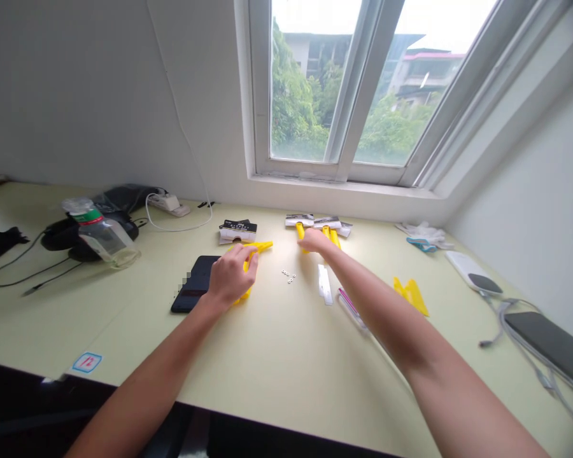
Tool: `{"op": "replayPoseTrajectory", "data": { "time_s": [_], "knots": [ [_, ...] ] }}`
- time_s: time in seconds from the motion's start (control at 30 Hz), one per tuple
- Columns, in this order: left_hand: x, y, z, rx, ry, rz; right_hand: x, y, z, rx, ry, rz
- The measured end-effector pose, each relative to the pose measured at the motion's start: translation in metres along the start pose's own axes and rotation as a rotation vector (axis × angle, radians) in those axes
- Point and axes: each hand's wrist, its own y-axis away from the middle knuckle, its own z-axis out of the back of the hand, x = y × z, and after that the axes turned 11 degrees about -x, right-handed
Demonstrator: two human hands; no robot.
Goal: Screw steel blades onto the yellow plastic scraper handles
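Note:
My left hand [233, 275] is closed with curled fingers at a yellow piece [265, 245], which shows between and beyond the fingers; part of it is hidden. A black phone-like slab [195, 285] lies beside this hand. Farther back, my right hand [315, 240] is closed on the near part of a yellow strip [300, 229], its fingertips partly hidden. Other yellow strips [334, 238] lie just right of it. Between the hands are several tiny white rings [289, 276]. Flat whitish strips [325, 285] and a clear tube with pink inside [351, 306] lie near my right forearm.
Small black-and-white boxes [239, 231] and more packets [300, 220] lie toward the wall. On the left stand a plastic bottle [107, 238] and cables. To the right are yellow pieces [411, 296], white gloves [424, 234], a white device [472, 272] and a dark slab [554, 346].

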Motion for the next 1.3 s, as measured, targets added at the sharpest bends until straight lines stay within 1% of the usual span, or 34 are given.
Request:
{"op": "replayPoseTrajectory", "data": {
  "time_s": [0.07, 0.13, 0.27, 0.3, 0.33, 0.37, 0.43, 0.5, 0.57, 0.63, 0.7, 0.73, 0.8, 0.87, 0.93, 1.0, 1.07, 1.13, 1.17, 1.23, 1.3],
  "knots": [
    [-0.008, 0.002, 0.0, 0.033, 0.19, 0.034, 0.003, 0.014, 0.01, 0.007, 0.025, -0.101],
    [-0.022, 0.005, -0.001, 0.157, 0.406, 0.133, 0.01, 0.042, 0.019, -0.017, 0.028, -0.146],
    [-0.058, 0.016, -0.011, 0.572, 0.893, 0.415, 0.029, 0.122, 0.027, -0.071, -0.047, -0.091],
    [-0.066, 0.02, -0.016, 0.636, 1.005, 0.466, 0.033, 0.141, 0.027, -0.089, -0.082, -0.068],
    [-0.073, 0.024, -0.02, 0.663, 1.098, 0.509, 0.035, 0.158, 0.026, -0.112, -0.143, -0.034],
    [-0.079, 0.027, -0.024, 0.664, 1.164, 0.538, 0.034, 0.171, 0.027, -0.116, -0.183, 0.006],
    [-0.084, 0.032, -0.032, 0.654, 1.226, 0.56, 0.026, 0.186, 0.03, -0.086, -0.248, 0.085],
    [-0.082, 0.035, -0.037, 0.684, 1.213, 0.52, 0.008, 0.188, 0.04, -0.079, -0.301, 0.09],
    [-0.076, 0.036, -0.039, 0.74, 1.149, 0.434, -0.013, 0.182, 0.052, -0.152, -0.402, 0.014],
    [-0.071, 0.036, -0.038, 0.785, 1.063, 0.361, -0.032, 0.172, 0.065, -0.253, -0.558, -0.059],
    [-0.068, 0.036, -0.037, 0.817, 0.98, 0.305, -0.045, 0.163, 0.076, -0.317, -0.722, -0.083],
    [-0.066, 0.036, -0.036, 0.819, 0.945, 0.27, -0.048, 0.159, 0.08, -0.326, -0.782, -0.074],
    [-0.065, 0.036, -0.035, 0.803, 0.906, 0.189, -0.051, 0.153, 0.086, -0.296, -0.834, -0.026],
    [-0.064, 0.035, -0.035, 0.794, 0.884, 0.129, -0.049, 0.149, 0.089, -0.209, -0.834, 0.028],
    [-0.063, 0.034, -0.034, 0.79, 0.835, 0.117, -0.046, 0.143, 0.09, -0.13, -0.824, 0.047],
    [-0.063, 0.033, -0.033, 0.758, 0.796, 0.132, -0.044, 0.137, 0.089, -0.107, -0.832, 0.041],
    [-0.062, 0.033, -0.033, 0.629, 0.808, 0.175, -0.042, 0.13, 0.088, -0.141, -0.863, 0.028],
    [-0.061, 0.036, -0.036, 0.428, 0.83, 0.197, -0.041, 0.125, 0.087, -0.195, -0.925, 0.011],
    [-0.061, 0.037, -0.038, 0.326, 0.817, 0.177, -0.04, 0.123, 0.087, -0.217, -0.963, 0.001],
    [-0.061, 0.038, -0.042, 0.15, 0.738, 0.075, -0.039, 0.12, 0.086, -0.249, -1.031, -0.011],
    [-0.063, 0.037, -0.044, -0.007, 0.63, -0.065, -0.037, 0.119, 0.085, -0.263, -1.071, -0.015]
  ]
}}
